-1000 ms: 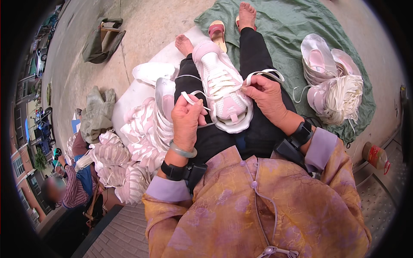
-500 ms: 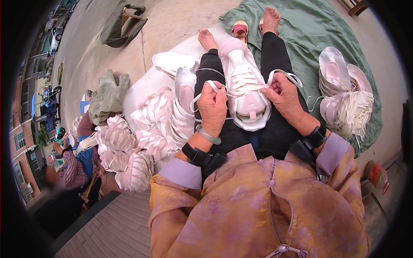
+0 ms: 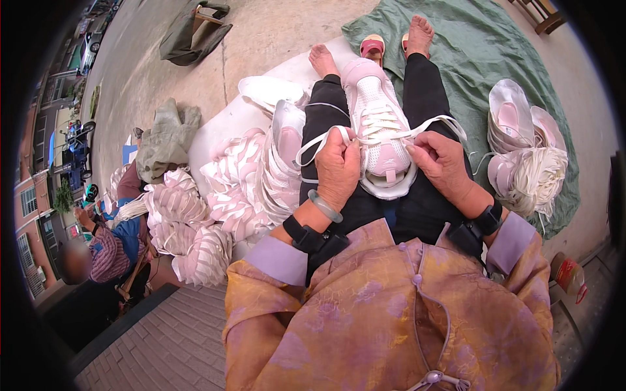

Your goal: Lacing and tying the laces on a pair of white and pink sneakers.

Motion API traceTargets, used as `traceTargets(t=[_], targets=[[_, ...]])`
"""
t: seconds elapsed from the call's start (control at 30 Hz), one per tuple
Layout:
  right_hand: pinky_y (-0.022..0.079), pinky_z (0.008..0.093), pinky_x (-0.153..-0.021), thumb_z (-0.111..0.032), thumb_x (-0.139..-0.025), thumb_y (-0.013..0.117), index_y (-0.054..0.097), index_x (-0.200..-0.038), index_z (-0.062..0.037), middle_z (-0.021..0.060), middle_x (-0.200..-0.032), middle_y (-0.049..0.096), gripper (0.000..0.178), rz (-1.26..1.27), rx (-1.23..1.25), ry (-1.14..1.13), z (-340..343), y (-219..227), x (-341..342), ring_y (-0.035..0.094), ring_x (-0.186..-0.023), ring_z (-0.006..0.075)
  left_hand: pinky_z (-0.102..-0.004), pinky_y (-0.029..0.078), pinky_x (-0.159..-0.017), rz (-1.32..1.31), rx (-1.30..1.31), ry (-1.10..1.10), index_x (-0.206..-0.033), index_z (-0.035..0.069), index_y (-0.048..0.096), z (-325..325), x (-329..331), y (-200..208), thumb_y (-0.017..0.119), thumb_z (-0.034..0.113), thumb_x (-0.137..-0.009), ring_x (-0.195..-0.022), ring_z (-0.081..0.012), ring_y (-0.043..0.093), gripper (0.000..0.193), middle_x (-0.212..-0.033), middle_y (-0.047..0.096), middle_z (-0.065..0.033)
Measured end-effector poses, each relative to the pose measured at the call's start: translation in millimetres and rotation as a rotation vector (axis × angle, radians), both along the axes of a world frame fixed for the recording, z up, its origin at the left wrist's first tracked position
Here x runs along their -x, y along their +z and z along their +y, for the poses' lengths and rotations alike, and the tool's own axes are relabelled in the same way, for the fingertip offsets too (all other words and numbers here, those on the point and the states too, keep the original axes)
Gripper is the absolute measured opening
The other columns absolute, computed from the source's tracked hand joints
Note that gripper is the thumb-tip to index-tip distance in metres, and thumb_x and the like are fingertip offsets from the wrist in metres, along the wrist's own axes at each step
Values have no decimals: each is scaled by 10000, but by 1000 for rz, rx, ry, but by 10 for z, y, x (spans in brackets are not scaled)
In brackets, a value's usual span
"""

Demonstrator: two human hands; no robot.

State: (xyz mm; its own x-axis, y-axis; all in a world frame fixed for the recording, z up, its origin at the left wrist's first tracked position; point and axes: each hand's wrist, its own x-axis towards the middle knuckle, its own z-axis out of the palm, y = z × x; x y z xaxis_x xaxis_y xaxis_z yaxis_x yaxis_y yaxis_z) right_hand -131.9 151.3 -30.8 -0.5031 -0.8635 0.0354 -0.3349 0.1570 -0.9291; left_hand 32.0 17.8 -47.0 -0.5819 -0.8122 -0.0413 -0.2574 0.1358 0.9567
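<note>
A pink and white sneaker upper [image 3: 376,98] lies lengthwise over my lap between my black-trousered legs, its toe pointing away. White shoelace [image 3: 378,120] crosses its front in rows. At the opening's left side my left hand [image 3: 339,159] is closed, thumb and forefinger pinching the lace, which loops out to the left. My right hand [image 3: 445,164] is closed at the right edge of the opening, its fingertips pressed together on the lace there. Beyond that hand the lace arcs up and to the right. The fingertips partly hide the lace.
Stacked pink and white uppers [image 3: 235,179] lie at my left. More uppers [image 3: 512,124] and a bundle of white laces [image 3: 541,176] rest on a green cloth [image 3: 456,45] at right. A co-worker [image 3: 114,251] sits at far left. Red slippers [image 3: 372,47] stand by my feet.
The left hand has moved right, closer to the upper. The right hand has dropped slightly lower and the lace beside it lies flatter. The whole view has shifted a little.
</note>
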Motion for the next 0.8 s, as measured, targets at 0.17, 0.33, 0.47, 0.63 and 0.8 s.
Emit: traceTargets(t=[0.17,0.33,0.47,0.63,0.8], targets=[[373,350,-602,-97,-678,646,614,-798,-97,19,-711,544,124,535,204,147,-202,62,-116,550,-678,224,-218,419,-509,-135,26,-47,-893,9,493,-105,31,-60,551,17,-816,-549,-64,524,97,-632,575,-30],[339,353,-634,-114,-664,630,605,-760,-120,17,-700,500,99,650,197,218,-373,8,-279,531,-692,198,-248,412,-484,-204,201,-105,-887,6,471,-80,44,54,597,61,-789,-497,-87,515,169,-573,555,-47],[331,358,-654,-148,-653,651,605,-784,-116,16,-707,507,143,667,113,221,-413,-25,-305,532,-698,194,-247,412,-486,-221,101,-56,-990,3,431,16,-46,172,630,70,-770,-489,-101,487,304,-632,546,-47],[326,374,-667,-173,-668,651,598,-767,-125,17,-709,507,123,719,105,201,-440,-59,-281,536,-700,200,-340,462,-582,-226,556,-317,-1136,-29,416,84,-121,230,668,94,-696,-629,-253,548,522,-833,563,-121],[329,373,-680,-206,-688,662,587,-771,-121,17,-707,507,140,733,158,177,-466,-78,-267,535,-703,202,-391,468,-638,-288,629,-320,-1140,-22,453,117,-127,167,642,78,-698,-705,-347,566,492,-834,570,-164]])
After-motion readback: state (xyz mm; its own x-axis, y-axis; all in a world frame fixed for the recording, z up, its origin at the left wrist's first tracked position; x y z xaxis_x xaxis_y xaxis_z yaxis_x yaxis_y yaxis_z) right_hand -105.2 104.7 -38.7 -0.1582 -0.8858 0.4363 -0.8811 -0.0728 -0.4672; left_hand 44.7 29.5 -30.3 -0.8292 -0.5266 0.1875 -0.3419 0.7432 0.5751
